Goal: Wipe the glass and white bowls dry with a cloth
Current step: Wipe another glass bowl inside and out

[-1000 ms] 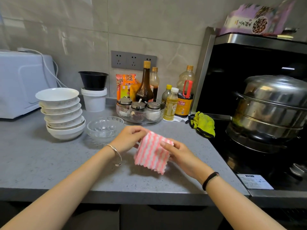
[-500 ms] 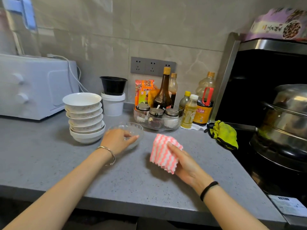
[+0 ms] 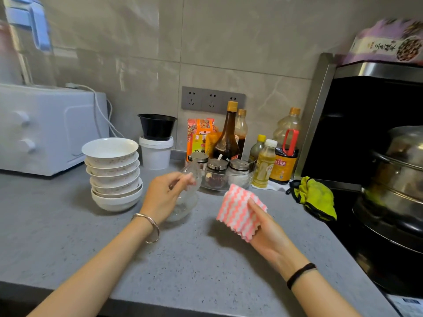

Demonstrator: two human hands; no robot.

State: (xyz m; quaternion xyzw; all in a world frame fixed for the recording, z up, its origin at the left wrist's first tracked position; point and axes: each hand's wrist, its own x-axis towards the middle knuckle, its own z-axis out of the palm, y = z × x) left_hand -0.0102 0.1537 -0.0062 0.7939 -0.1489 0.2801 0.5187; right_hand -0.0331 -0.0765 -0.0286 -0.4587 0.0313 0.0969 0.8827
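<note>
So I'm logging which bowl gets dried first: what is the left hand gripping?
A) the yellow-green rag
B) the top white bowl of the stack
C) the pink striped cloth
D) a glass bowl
D: the left hand grips the glass bowl, tilted, beside the stack of white bowls, which neither of the hands touches; the right hand holds the pink striped cloth.

We see the glass bowl [image 3: 188, 195] only as a smear, half covered by the left hand [image 3: 163, 197]; whether it is one bowl or two, we cannot tell. The right hand [image 3: 266, 235] has its fingers hidden behind the cloth [image 3: 238, 211]. The steamer pot [image 3: 399, 170] and the blurred purple packet [image 3: 386, 43] run off the right edge, and the white appliance [image 3: 45, 129] runs off the left. The bottle labels [image 3: 283, 166] are too small for us to read.
</note>
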